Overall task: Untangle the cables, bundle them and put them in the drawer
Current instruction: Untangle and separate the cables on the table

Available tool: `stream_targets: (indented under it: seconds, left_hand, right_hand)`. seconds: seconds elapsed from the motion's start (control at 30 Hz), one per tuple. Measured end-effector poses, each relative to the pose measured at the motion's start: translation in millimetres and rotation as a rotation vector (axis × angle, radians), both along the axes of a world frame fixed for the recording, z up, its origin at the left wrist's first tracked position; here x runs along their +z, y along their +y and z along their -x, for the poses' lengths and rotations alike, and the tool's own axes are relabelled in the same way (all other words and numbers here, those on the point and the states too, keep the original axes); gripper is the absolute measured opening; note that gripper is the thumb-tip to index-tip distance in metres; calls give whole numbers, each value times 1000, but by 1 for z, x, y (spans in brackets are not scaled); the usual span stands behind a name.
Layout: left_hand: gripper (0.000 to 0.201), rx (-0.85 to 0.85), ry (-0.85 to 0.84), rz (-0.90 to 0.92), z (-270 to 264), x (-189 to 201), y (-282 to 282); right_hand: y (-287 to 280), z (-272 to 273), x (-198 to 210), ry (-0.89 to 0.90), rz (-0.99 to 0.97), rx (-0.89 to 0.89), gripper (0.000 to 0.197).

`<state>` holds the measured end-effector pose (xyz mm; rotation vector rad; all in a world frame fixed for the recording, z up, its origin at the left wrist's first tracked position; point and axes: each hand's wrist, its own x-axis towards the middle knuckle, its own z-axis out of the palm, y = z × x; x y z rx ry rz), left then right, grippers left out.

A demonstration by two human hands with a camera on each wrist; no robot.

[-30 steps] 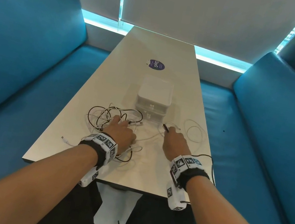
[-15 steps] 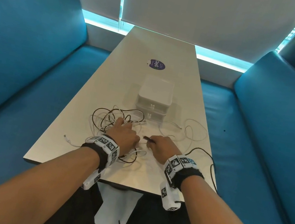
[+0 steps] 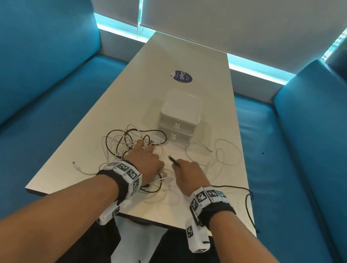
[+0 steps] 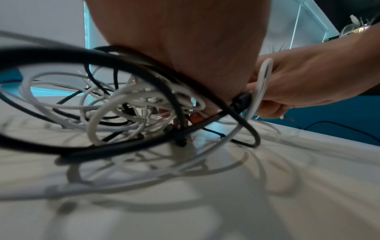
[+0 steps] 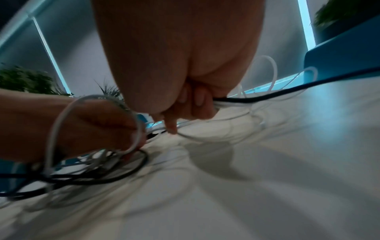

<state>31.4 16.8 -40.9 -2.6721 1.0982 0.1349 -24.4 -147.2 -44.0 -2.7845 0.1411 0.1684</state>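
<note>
A tangle of black and white cables (image 3: 127, 144) lies on the table in front of a white two-drawer unit (image 3: 179, 118), both drawers closed. My left hand (image 3: 145, 160) sits on the tangle, its fingertips (image 4: 165, 114) curled down among the loops of white cable (image 4: 115, 104) and black cable (image 4: 102, 59). Just to its right, my right hand (image 3: 188, 173) grips a black cable (image 5: 257, 99) near its plug end (image 3: 173, 162), with a thin white strand also in the curled fingers (image 5: 197, 99). The black cable trails right (image 3: 246, 196) over the table edge.
Loose white cable loops (image 3: 228, 155) lie right of the drawer unit. A white plug end (image 3: 76, 164) lies near the table's left edge (image 3: 50, 167). A round purple sticker (image 3: 183, 77) sits farther back. Blue sofas (image 3: 27, 73) flank the table.
My right hand has drawn the black cable's plug end from in front of the drawer unit back and left, close to my left hand. The left hand has stayed on the tangle.
</note>
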Motion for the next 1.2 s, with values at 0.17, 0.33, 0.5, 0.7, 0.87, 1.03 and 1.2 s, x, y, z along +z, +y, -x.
stream_targets:
  seconds: [0.17,0.33,0.5,0.7,0.87,1.03,1.2]
  left_hand:
    - [29,2,-19,29,3,1,1]
    - [31,-3,-37,30,-2,-4,4]
    - [33,30,-48,-29,-9,-6,15]
    - [32,9,-18,-33,-2,-4,4]
    - [35,19,-31,22,3,0,0]
    - [33,20,-62,70,2,-5,5]
    - [30,-18,-62,42,-4,-5,6]
  right_hand:
    - [9,-7,-1,44,-76,88,25]
    - [-9,-7,8,50,66,21,25]
    - [-50,9,8,85,304,-150,29]
    - [-24,6,8,-7,263,-116,25]
    - [15,1,1,16,40,7,30]
    - [5,2,-3,38,-31,-28,28]
    - [-21,1,3,21,131,-112,29]
